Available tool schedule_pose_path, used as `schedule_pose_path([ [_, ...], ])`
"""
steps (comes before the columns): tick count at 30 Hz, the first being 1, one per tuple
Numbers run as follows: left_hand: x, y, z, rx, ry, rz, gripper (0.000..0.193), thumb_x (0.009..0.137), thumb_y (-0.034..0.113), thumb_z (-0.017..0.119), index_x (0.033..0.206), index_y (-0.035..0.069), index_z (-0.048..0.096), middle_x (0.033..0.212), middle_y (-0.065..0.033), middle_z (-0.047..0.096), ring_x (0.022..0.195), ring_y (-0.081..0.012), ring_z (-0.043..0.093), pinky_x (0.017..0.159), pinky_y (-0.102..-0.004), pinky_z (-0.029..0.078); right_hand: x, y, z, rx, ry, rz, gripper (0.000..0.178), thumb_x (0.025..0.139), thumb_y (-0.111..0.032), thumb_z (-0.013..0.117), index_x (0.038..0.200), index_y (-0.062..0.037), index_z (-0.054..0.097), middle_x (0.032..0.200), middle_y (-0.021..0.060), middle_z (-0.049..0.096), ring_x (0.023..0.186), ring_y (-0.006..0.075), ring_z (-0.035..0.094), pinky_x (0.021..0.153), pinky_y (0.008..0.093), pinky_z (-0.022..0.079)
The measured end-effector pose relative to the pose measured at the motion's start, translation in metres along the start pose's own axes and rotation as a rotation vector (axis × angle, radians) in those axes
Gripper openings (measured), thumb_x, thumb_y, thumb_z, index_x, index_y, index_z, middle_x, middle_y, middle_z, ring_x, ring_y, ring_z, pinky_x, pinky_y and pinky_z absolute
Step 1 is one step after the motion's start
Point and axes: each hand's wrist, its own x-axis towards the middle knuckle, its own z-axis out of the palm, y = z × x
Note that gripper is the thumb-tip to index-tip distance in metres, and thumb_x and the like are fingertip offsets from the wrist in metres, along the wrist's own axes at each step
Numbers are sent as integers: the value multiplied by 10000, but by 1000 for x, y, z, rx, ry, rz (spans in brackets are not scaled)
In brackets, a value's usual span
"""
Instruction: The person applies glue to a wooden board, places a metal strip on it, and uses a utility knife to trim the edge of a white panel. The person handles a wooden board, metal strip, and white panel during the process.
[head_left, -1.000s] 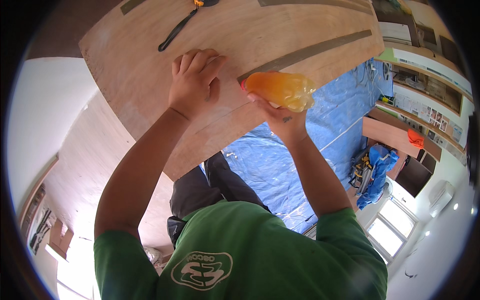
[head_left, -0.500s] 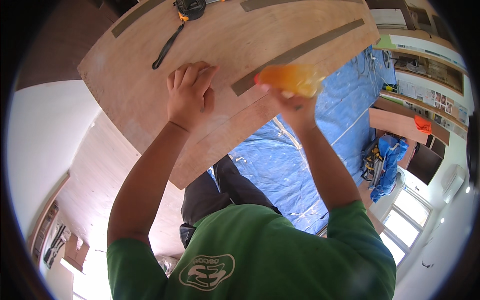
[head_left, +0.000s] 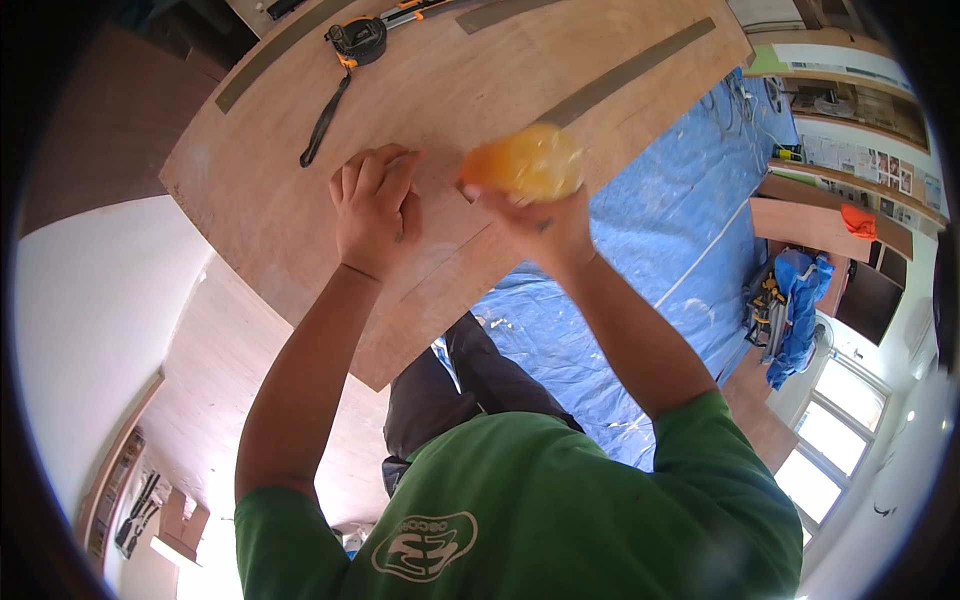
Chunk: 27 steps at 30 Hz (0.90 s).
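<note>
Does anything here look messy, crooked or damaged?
Nothing stands out. The left hand lies flat on the plywood sheet, the right hand holds an orange bag, blurred. A tape measure lies near the sheet's far edge.

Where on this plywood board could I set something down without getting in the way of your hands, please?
Bare wood lies on the plywood board left of the left hand, below the tape measure, and also above the right hand holding the orange wad, beside the long grey strip. The middle, between the hands, is crowded.
</note>
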Motion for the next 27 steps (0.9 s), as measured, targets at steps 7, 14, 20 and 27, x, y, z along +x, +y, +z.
schedule_pose_path([
  [7,0,-1,2,-5,6,9,442,805,35,620,1223,140,718,1245,-7,658,1194,-262,570,1043,-453,394,-4,-12,4,-37,9,-14,348,812,-223,893,1050,-28,730,978,127,781,877,278,778,761,354,607],
  [14,-1,-1,-1,-20,-12,-3,460,799,33,609,1238,126,709,1253,-9,655,1203,-267,565,1055,-451,388,-8,12,7,19,-26,127,432,778,-247,922,1086,-29,713,977,135,771,910,300,773,784,371,613],
  [20,-1,-1,0,-5,-2,-5,443,829,0,596,1236,118,721,1263,-25,660,1203,-265,562,1054,-441,382,5,6,-6,-41,15,67,374,783,-231,919,1025,-17,732,961,134,785,875,284,781,738,357,611],
  [27,-1,0,1,13,-24,-14,443,847,-5,590,1248,119,730,1261,-40,666,1214,-275,557,1053,-442,376,10,11,-21,-10,6,79,313,822,-258,897,992,-34,758,924,100,787,872,282,776,743,344,602],
])
